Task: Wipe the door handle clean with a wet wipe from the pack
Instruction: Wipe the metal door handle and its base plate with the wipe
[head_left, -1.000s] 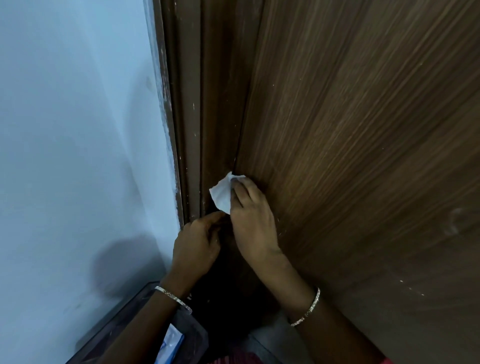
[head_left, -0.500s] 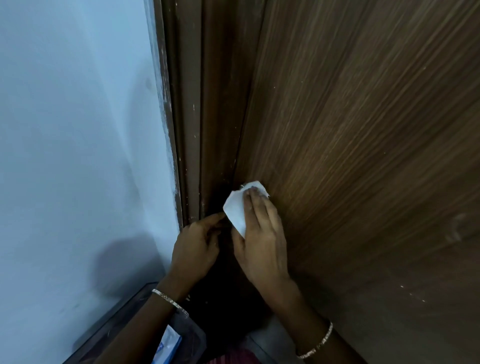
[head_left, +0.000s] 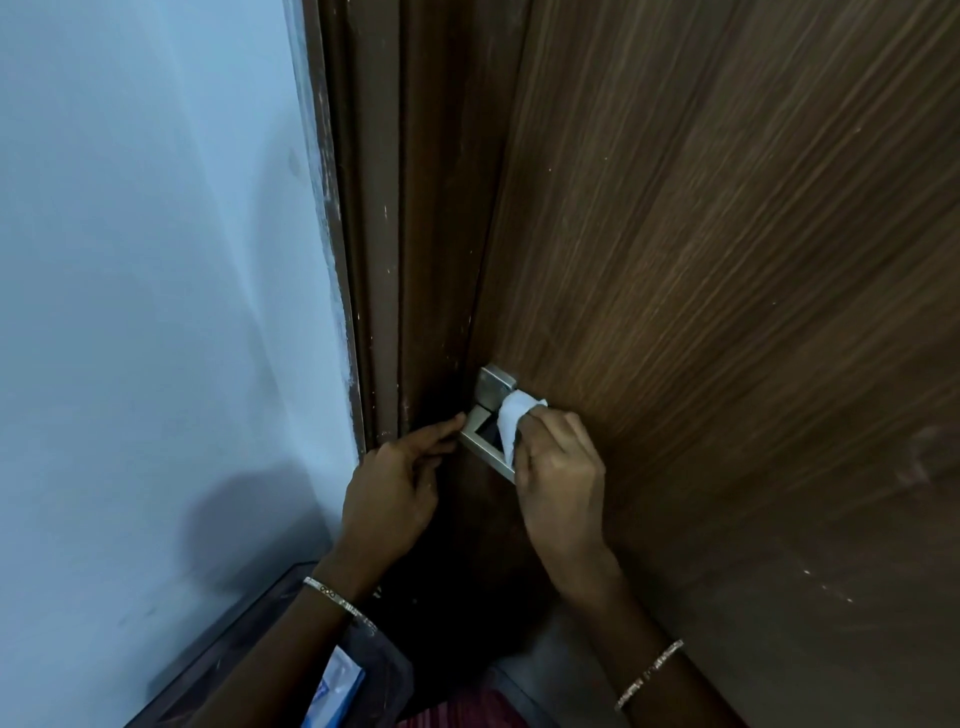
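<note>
A silver metal door handle (head_left: 491, 397) sticks out of the brown wooden door (head_left: 727, 312) near its left edge. My right hand (head_left: 558, 475) holds a white wet wipe (head_left: 511, 421) pressed against the lever, covering its outer part. My left hand (head_left: 395, 483) rests at the handle's left end, fingertips touching the metal by the door edge. The blue and white wipe pack (head_left: 335, 686) lies low down under my left forearm, partly hidden.
A pale blue wall (head_left: 156, 312) fills the left side. The dark brown door frame (head_left: 374, 234) runs between wall and door. The pack sits on a dark surface (head_left: 218, 649) at the bottom left. A reddish striped cloth (head_left: 457, 712) shows at the bottom edge.
My right hand has slid down and to the right with the wipe, uncovering the handle's square base. My left hand has stayed by the door edge.
</note>
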